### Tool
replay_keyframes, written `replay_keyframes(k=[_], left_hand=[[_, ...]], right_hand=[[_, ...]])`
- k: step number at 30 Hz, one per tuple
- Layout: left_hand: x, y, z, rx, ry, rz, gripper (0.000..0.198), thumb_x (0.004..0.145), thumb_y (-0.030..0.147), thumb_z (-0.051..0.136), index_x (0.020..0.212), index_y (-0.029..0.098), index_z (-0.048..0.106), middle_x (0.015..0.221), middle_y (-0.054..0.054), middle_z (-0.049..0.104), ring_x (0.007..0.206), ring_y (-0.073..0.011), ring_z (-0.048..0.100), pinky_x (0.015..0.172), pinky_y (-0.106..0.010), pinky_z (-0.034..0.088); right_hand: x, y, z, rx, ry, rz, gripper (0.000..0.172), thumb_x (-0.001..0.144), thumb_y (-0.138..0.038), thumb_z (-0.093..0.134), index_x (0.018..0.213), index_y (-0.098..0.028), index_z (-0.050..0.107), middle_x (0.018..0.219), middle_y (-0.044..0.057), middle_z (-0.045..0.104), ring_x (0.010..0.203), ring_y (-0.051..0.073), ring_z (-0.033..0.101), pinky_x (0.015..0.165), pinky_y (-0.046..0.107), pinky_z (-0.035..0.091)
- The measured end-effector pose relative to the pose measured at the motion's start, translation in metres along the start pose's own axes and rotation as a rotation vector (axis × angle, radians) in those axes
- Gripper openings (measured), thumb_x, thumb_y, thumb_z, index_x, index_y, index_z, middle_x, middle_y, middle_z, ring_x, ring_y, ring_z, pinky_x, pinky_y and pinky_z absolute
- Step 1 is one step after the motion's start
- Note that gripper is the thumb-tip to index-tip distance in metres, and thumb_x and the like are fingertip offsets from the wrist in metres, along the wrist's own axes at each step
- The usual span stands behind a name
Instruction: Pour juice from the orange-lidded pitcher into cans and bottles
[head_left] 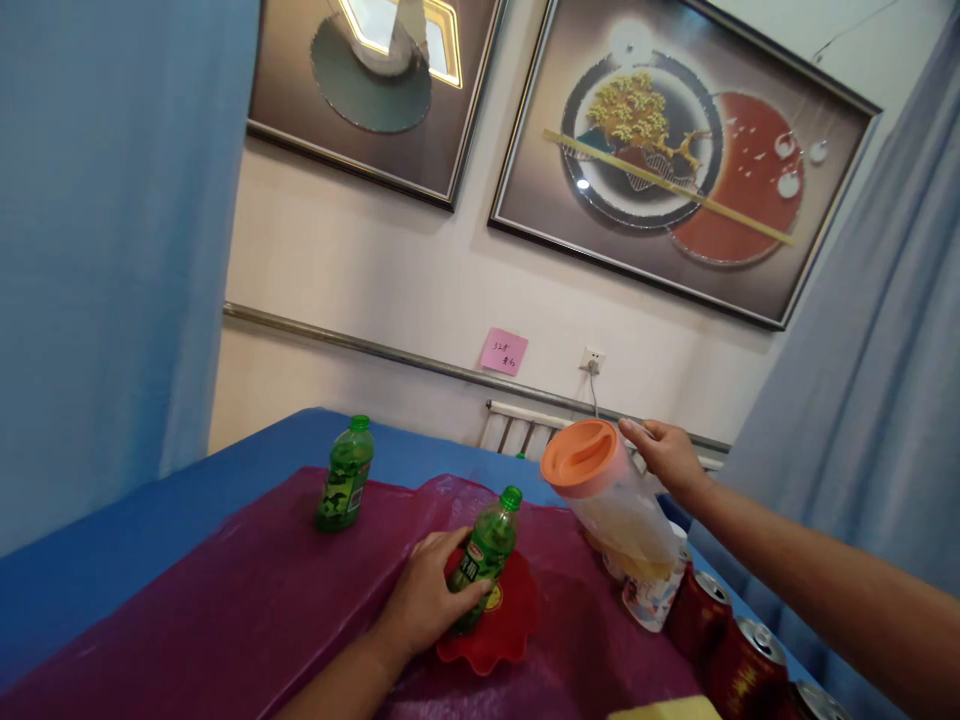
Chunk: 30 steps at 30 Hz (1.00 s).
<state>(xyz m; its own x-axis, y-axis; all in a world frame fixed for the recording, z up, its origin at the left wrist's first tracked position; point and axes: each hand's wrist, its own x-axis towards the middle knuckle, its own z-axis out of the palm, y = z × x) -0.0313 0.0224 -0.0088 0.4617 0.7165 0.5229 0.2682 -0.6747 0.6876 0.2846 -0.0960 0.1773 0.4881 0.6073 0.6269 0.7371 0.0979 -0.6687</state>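
My left hand (435, 590) is wrapped round a green plastic bottle (491, 540), which stands uncapped on a red scalloped plate (517, 610). In my right hand (664, 455), at the upper right of the table, is the handle of a translucent pitcher (619, 510) with an orange lid. The pitcher is tilted to the left, its lid towards the bottle but apart from it. Some pale liquid shows in its lower part. A second green bottle (346, 475), also uncapped, stands further left on the purple plastic sheet (300, 580).
Behind the pitcher stands a white printed paper cup (649, 600). Several dark red cans (750, 665) line the right edge. A yellow item (667, 710) shows at the bottom. Blue curtains (112, 230) hang on both sides; a metal rail (375, 350) runs along the wall.
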Motion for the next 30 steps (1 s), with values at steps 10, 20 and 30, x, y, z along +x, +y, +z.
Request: replay_keyframes(k=[10,20,30], left_hand=[[-0.001,0.008,-0.002,0.014,-0.051,-0.004,0.056,0.068,0.033,0.078,0.122,0.021,0.069,0.113,-0.010,0.074,0.106,-0.0310,0.068,0.097,-0.044,0.050],[-0.002,0.004,0.000,0.020,-0.046,-0.006,0.057,0.068,0.034,0.080,0.122,0.023,0.069,0.115,-0.010,0.074,0.107,-0.0311,0.067,0.097,-0.043,0.049],[-0.001,0.007,-0.002,0.024,-0.093,-0.027,0.058,0.069,0.034,0.081,0.124,0.020,0.067,0.115,-0.009,0.073,0.109,-0.0299,0.065,0.098,-0.039,0.046]], right_hand=[[0.005,-0.020,0.009,-0.065,-0.073,-0.079,0.064,0.068,-0.077,0.065,0.051,-0.025,0.034,0.050,-0.007,0.025,0.049,0.009,0.025,0.046,0.024,0.021],[0.011,-0.032,0.014,-0.158,-0.094,-0.162,0.067,0.070,-0.082,0.060,0.052,-0.025,0.030,0.051,-0.007,0.023,0.050,0.009,0.023,0.047,0.026,0.021],[0.017,-0.038,0.015,-0.256,-0.129,-0.179,0.069,0.069,-0.087,0.056,0.053,-0.026,0.027,0.052,-0.007,0.023,0.050,0.009,0.024,0.047,0.026,0.020]])
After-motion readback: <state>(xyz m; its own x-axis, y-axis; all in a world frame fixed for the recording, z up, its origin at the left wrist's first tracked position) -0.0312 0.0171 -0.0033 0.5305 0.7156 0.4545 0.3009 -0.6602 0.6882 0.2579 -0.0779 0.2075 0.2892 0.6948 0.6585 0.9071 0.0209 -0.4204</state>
